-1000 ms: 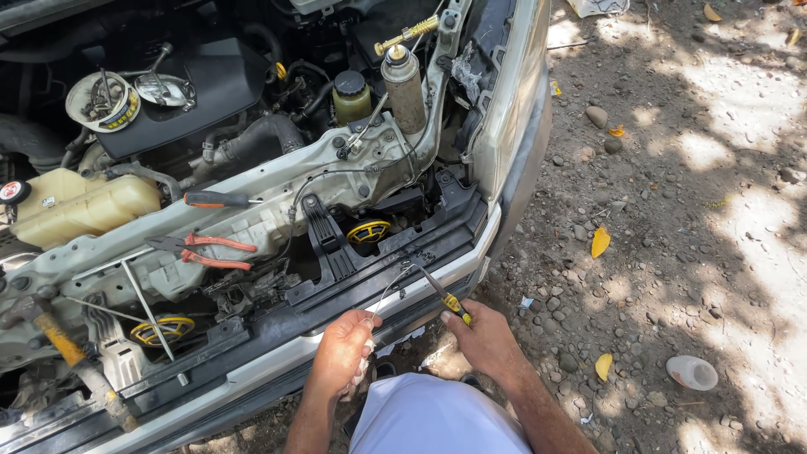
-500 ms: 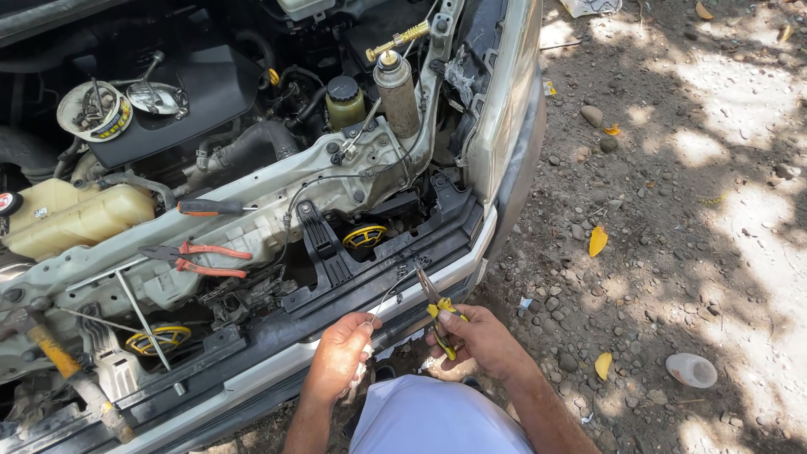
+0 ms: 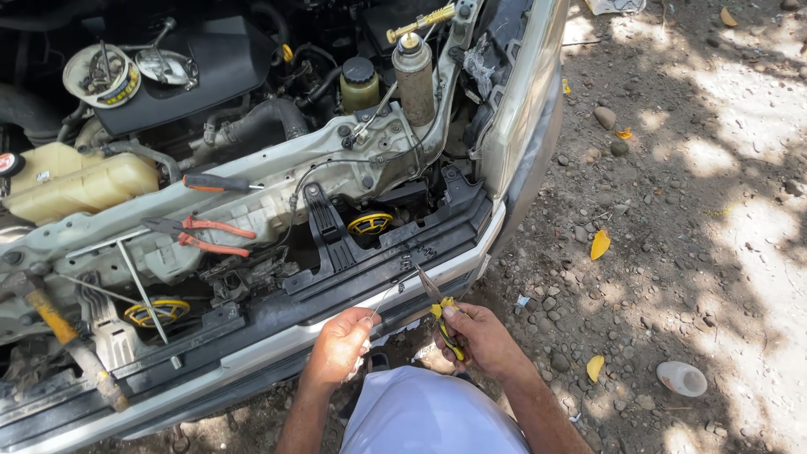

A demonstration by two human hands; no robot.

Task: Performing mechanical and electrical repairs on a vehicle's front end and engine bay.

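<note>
I look down into the open engine bay of a vehicle with its front grille removed. My right hand (image 3: 481,338) grips yellow-and-black handled pliers (image 3: 439,308) whose jaws point up toward the black front panel (image 3: 353,269). My left hand (image 3: 340,340) pinches one end of a thin wire (image 3: 395,287) that runs up to the pliers' jaws. Both hands sit close together just below the pale bumper bar (image 3: 252,353).
Red-handled pliers (image 3: 202,235) and a screwdriver (image 3: 220,182) lie on the radiator support. A coolant tank (image 3: 76,181), a tin of small parts (image 3: 101,76) and a spray can (image 3: 414,77) stand in the bay. A hammer (image 3: 71,349) leans at left. Gravel ground with leaves and a white lid (image 3: 681,378) lies right.
My right hand took a fuller hold of the pliers and turned them more upright. My left hand rose slightly and now pinches the wire. The view shifted a little.
</note>
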